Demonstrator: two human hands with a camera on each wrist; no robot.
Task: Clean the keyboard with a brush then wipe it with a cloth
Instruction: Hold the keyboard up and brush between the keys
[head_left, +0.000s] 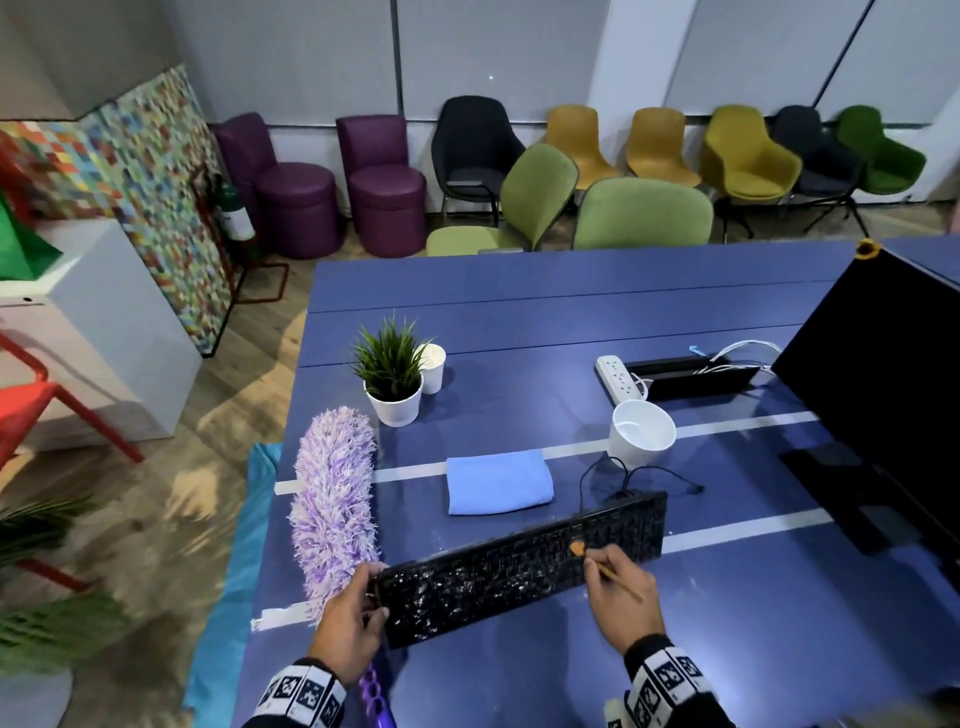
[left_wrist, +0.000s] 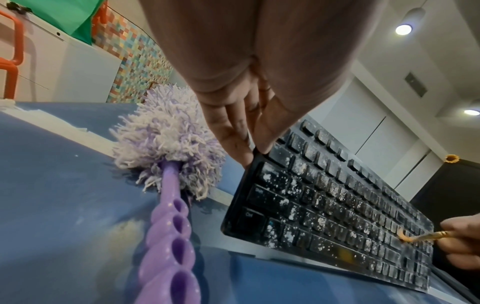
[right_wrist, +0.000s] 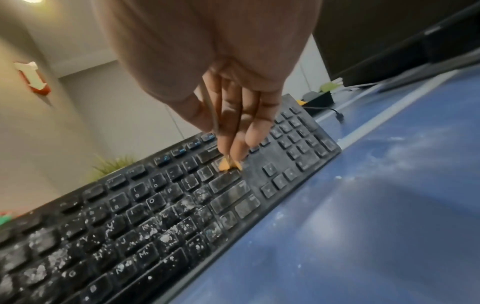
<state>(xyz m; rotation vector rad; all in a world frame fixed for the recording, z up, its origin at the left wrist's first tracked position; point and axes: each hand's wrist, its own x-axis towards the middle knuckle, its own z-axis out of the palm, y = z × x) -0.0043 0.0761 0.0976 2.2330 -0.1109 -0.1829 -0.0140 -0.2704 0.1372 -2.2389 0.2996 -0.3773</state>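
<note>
The right hand (head_left: 618, 597) pinches a thin orange-bristled brush (head_left: 577, 548), bristles pressed on the dusty black keyboard (head_left: 519, 566). The left hand (head_left: 348, 623) grips the keyboard's left end.

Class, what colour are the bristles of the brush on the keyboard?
Orange bristles on the brush, clearest in the right wrist view.

A: Light? Even indoor, fairly bright. In the left wrist view two ceiling lamps (left_wrist: 403, 29) glow above the keyboard (left_wrist: 337, 207), blown out white.
B: Glare?
A: Soft pale sheen on the bench (right_wrist: 376, 205) right of the keyboard (right_wrist: 155, 216) in the right wrist view. Faint shadows beside the duster (head_left: 335, 499) and mug (head_left: 641, 434) in the head view.
B: Sharpness?
A: Head view bends hard at its edges, left floor smeared. Both wrist views: palm up close out of focus, keys near the lens blurred, background soft.
</note>
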